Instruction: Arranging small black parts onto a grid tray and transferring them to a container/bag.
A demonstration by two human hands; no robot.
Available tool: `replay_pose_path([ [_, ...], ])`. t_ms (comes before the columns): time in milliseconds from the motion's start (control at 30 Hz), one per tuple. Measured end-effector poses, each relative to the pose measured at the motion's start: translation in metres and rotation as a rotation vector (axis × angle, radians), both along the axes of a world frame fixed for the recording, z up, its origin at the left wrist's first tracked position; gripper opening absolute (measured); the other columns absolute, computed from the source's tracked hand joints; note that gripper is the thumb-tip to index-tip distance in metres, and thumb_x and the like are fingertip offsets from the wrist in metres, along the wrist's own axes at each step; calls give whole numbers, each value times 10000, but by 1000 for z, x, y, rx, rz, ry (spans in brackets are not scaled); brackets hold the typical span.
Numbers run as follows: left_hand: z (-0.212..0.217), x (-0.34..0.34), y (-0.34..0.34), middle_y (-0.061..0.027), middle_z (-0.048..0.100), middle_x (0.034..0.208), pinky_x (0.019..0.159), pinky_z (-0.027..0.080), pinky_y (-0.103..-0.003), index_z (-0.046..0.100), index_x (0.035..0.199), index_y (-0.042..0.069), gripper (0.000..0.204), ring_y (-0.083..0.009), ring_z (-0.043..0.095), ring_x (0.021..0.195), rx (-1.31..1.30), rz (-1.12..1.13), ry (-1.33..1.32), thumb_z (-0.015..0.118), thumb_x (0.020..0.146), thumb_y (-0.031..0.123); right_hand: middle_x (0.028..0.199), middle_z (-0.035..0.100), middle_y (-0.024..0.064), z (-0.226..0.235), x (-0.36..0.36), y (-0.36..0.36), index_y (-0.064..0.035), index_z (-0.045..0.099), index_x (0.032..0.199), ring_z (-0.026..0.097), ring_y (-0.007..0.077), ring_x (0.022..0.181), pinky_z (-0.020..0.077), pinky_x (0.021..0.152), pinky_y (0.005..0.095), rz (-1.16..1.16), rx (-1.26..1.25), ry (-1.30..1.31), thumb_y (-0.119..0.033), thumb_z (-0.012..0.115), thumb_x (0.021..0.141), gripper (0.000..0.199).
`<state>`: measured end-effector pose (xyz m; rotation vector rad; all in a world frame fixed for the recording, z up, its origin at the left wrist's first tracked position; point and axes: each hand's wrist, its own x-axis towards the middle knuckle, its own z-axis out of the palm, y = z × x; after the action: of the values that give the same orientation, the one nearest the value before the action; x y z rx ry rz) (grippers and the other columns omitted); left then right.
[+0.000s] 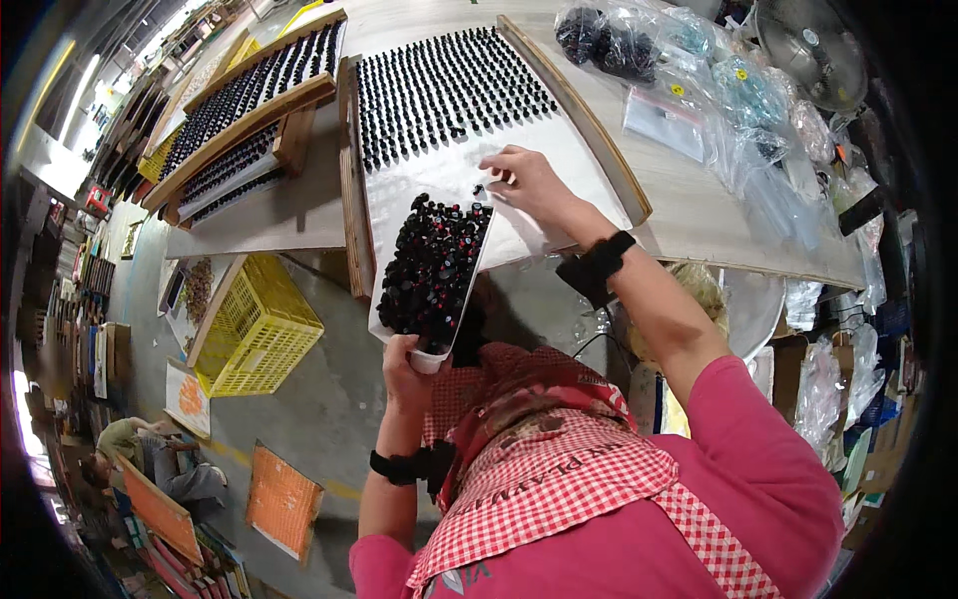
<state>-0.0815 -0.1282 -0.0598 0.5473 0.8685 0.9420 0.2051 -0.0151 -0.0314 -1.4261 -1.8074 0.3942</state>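
Head view, described left to right, with every place given relative to the white scoop tray (431,299) at centre. Far left of it and lower, a yellow crate (254,324) stands on the floor. Above and left, wooden racks (239,105) carry dense rows of small dark caps. The left hand (404,369) is closed around the tray's near end, holding it tilted over the board, apparently so that its heap of loose dark caps (429,265) stays within reach. Directly beyond lies the framed white board (559,165), its far half filled with upright caps (449,85) in rows. Just right of the tray's far edge, the right hand (529,180) rests on the board, fingertips pinched together; whether they hold a cap cannot be told. Farther right lie clear plastic bags (699,90).
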Motion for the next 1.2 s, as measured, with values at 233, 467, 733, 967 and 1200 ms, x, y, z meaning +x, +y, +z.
replay_pose_path([
  [233,23,2,-8,-77,628,864,514,485,-320,562,975,53,289,-198,613,694,-54,-19,76,490,781,255,797,624,118,25,4,8,-26,688,865,615,240,716,502,687,329,53,-20,-7,-110,697,757,137],
  [467,39,43,5,-69,606,724,447,402,-287,572,858,34,294,-187,570,564,33,-145,96,469,800,303,989,594,71,110,-15,-66,-12,625,1099,583,125,861,516,724,248,218,-14,114,-173,703,814,336],
  [733,76,134,1,-91,569,640,420,340,-284,573,824,15,385,-178,524,501,317,-384,-3,351,895,322,1101,565,175,100,23,-184,-6,329,1362,639,185,668,497,445,254,-452,-238,633,-342,622,871,663],
  [967,90,215,-16,-136,621,872,418,457,-256,313,1188,80,445,-183,599,563,366,-551,-181,461,926,408,847,588,63,94,55,-205,-42,468,1206,610,142,607,475,397,248,-573,-110,827,-227,531,879,381],
  [1200,67,151,-27,-76,611,1027,738,498,-288,344,1340,45,503,-145,592,878,573,-769,84,546,933,262,790,547,105,63,129,-200,-32,464,1002,584,207,494,516,425,320,-687,-165,899,-212,528,874,229],
])
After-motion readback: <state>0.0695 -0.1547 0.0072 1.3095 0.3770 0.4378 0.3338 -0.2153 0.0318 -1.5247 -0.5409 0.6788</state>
